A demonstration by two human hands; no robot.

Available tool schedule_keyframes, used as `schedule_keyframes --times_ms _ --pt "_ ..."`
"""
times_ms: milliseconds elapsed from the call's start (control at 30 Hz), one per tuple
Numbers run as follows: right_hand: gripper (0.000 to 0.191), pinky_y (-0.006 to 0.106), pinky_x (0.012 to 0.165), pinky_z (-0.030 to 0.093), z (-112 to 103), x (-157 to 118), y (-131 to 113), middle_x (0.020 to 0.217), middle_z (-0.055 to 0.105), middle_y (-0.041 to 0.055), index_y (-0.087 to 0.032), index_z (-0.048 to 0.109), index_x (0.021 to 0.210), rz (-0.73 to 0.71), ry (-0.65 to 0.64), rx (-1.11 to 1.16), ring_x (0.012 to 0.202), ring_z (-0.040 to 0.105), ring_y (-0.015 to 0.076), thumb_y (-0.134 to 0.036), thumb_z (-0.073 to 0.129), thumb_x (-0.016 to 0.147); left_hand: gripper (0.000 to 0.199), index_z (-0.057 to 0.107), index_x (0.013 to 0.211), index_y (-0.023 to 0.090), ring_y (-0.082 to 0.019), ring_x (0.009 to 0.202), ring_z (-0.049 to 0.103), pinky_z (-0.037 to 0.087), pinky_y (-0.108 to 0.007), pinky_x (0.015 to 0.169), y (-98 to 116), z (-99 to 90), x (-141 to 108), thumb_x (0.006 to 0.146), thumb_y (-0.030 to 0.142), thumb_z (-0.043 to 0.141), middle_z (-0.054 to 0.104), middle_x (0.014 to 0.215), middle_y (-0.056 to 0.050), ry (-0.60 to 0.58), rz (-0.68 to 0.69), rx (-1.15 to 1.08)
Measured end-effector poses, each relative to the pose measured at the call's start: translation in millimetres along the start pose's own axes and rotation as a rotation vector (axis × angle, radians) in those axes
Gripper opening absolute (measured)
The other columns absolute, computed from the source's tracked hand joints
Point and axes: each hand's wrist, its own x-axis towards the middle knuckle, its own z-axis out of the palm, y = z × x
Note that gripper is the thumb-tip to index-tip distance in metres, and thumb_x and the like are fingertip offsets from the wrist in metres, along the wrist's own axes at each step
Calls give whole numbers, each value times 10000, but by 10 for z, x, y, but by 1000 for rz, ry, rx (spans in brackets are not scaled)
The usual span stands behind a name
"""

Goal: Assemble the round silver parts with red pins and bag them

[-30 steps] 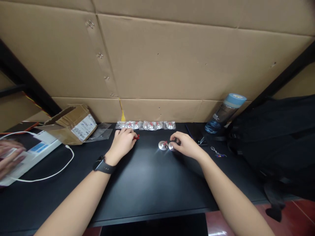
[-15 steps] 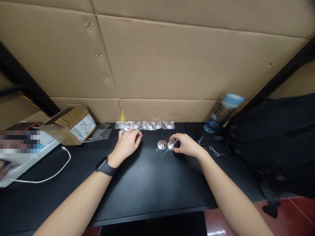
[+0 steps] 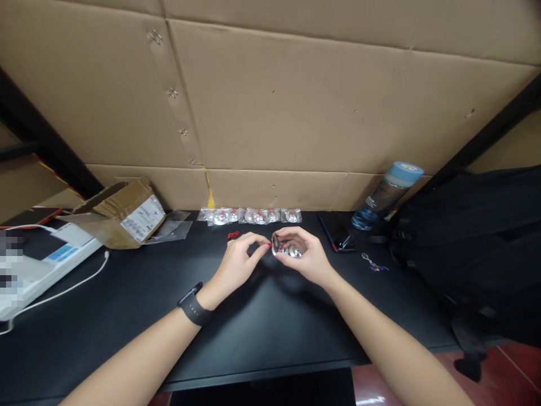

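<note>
My right hand (image 3: 306, 256) grips a shiny silver finger cymbal (image 3: 275, 242) by its rim, tipped up on edge above the table. Close against its left face, my left hand (image 3: 242, 260) pinches a short red cord (image 3: 269, 245) between thumb and forefinger. Partly hidden behind my right fingers, another finger cymbal (image 3: 295, 252) lies flat on the black table. A loose red cord (image 3: 233, 235) rests just beyond my left hand. Further back, several finger cymbals in clear plastic bags (image 3: 260, 216) form a row along the cardboard wall.
An opened cardboard box (image 3: 141, 217), an empty plastic bag (image 3: 175, 228) and a white power strip (image 3: 80, 242) with a cable are at left. At right are a dark phone (image 3: 337, 231), a blue-capped bottle (image 3: 386, 197), a keychain (image 3: 375, 265) and a black backpack (image 3: 473, 242).
My right hand has lifted a finger cymbal and turned it on edge. My left hand has come right to meet it, bringing a red cord and uncovering another on the table.
</note>
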Motion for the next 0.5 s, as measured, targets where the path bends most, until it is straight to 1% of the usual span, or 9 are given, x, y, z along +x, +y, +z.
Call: schedule_keyframes --times_ms 67,167,300,500 --pt "383 365 919 560 94 -30 0 1219 682 87 -236 642 1136 -13 17 31 1084 678 227 -225 802 788 120 697 952 241 -187 946 666 466 -318 862 34 3 -14 974 299 594 735 992 -7 0 9 20" --pt "359 377 960 547 168 -53 -18 1222 678 84 -236 648 1125 -40 35 28 1093 674 226 -212 794 797 105 674 940 234 -179 942 649 436 -328 880 88 -2 -30 981 253 579 720 988 1 -9 25 66" --pt "356 393 994 537 190 -65 -41 1232 675 85 -236 647 1125 -60 46 13 1122 667 232 -221 796 802 104 658 927 229 -179 935 629 391 -341 872 139 -17 -43 982 234 570 706 986 1 4 42 130" --pt "340 408 999 538 212 -84 -10 1236 685 88 -235 644 1096 -40 46 7 1121 675 237 -279 810 803 106 657 893 226 -186 928 619 309 -372 831 167 -9 -78 963 201 582 714 960 4 60 82 253"
